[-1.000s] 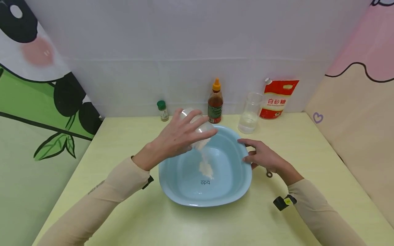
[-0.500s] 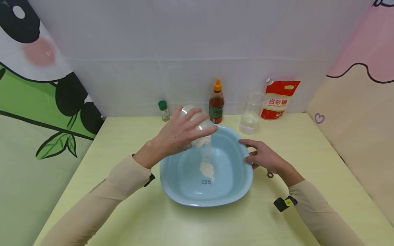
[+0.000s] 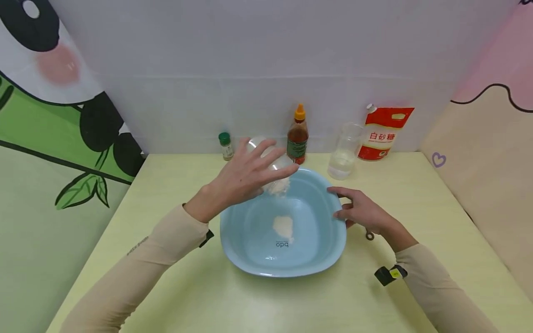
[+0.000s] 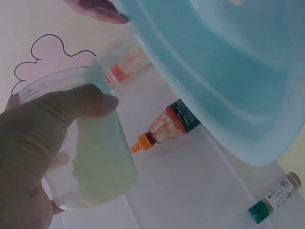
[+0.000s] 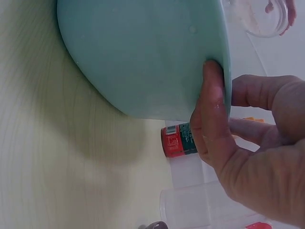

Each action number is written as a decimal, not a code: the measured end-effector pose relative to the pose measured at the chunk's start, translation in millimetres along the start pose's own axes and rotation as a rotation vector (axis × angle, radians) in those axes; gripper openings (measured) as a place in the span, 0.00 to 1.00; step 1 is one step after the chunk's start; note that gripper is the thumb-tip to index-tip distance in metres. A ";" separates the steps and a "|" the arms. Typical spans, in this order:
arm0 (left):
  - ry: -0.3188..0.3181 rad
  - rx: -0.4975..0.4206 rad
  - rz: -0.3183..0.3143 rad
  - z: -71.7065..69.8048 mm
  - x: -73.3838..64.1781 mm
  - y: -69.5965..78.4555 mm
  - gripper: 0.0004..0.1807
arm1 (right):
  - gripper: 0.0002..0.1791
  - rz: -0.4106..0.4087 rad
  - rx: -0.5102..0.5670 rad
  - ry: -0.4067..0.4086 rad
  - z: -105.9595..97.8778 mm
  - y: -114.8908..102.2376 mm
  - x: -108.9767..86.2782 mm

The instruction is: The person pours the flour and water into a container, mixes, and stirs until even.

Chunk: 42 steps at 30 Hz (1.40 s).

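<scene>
My left hand (image 3: 245,178) holds a clear jar (image 4: 107,162) tipped mouth-down over the far left side of the light blue basin (image 3: 318,240). White powder clings inside the jar, and some shows at its mouth. A small heap of the same powder (image 3: 283,226) lies on the basin's floor. With fingers outside and thumb inside, my right hand (image 5: 257,157) pinches the basin's right rim. In the right wrist view the basin's outer wall (image 5: 143,57) fills the top.
Behind the basin stand a green-capped small bottle (image 3: 226,147), a sauce bottle with an orange tip (image 3: 297,141), a glass of clear liquid (image 3: 343,159) and a red and white pouch (image 3: 381,136). A ringed metal handle end (image 3: 369,235) shows beneath the right wrist.
The thin stream of powder falling from the jar is no longer visible. Both hands keep their holds; the whole head view has shifted slightly.
</scene>
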<state>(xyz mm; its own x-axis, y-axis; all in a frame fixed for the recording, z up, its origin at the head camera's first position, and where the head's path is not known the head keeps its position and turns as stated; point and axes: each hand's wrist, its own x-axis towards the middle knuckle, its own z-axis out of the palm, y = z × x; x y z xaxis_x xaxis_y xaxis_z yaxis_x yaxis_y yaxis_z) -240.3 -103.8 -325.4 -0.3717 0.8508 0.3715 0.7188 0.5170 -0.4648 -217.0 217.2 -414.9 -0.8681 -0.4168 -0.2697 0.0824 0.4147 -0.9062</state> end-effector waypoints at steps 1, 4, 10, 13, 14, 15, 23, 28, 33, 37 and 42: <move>-0.003 -0.001 -0.004 1.1 1.4 -0.9 0.45 | 0.39 0.000 0.003 0.002 -0.2 1.0 -0.6; -0.004 -0.011 0.001 2.9 4.3 -1.9 0.45 | 0.40 0.005 0.013 0.002 0.1 3.7 -2.5; 0.005 -0.014 0.001 0.6 3.6 -2.2 0.45 | 0.39 -0.022 0.022 0.002 -0.6 4.5 -2.5; 0.010 -0.008 -0.004 0.1 1.4 -2.7 0.44 | 0.39 -0.022 0.023 0.002 -1.2 4.2 -1.8; 0.014 -0.009 -0.001 0.0 1.0 -2.7 0.44 | 0.39 -0.018 0.023 0.001 -1.4 4.3 -1.8; 0.018 -0.016 0.003 -0.4 0.5 -2.4 0.44 | 0.39 -0.013 0.023 -0.001 -1.5 4.3 -1.9; 0.004 -0.010 -0.001 -4.5 -0.1 -1.2 0.45 | 0.39 -0.013 0.035 -0.011 -0.9 4.1 -2.7; 0.004 -0.017 0.001 -7.3 0.4 -0.8 0.45 | 0.40 -0.007 0.030 -0.008 -1.2 3.4 -2.0; 0.013 -0.006 0.001 -7.6 1.0 -3.6 0.46 | 0.39 -0.008 0.019 -0.009 -2.0 2.8 -1.5; 0.015 0.001 0.003 -7.4 1.2 -6.3 0.49 | 0.39 -0.010 0.019 -0.011 -2.5 2.0 -1.3; 0.005 0.024 -0.006 -6.6 1.9 -10.3 0.51 | 0.39 -0.018 0.014 -0.014 -2.8 0.6 -1.0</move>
<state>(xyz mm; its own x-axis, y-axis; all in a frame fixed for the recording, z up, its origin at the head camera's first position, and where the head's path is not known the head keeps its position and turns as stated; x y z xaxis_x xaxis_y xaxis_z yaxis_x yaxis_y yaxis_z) -244.5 -108.1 -314.7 -0.3730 0.8473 0.3780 0.7023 0.5241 -0.4818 -217.4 220.1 -414.3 -0.8628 -0.4352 -0.2573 0.0737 0.3952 -0.9156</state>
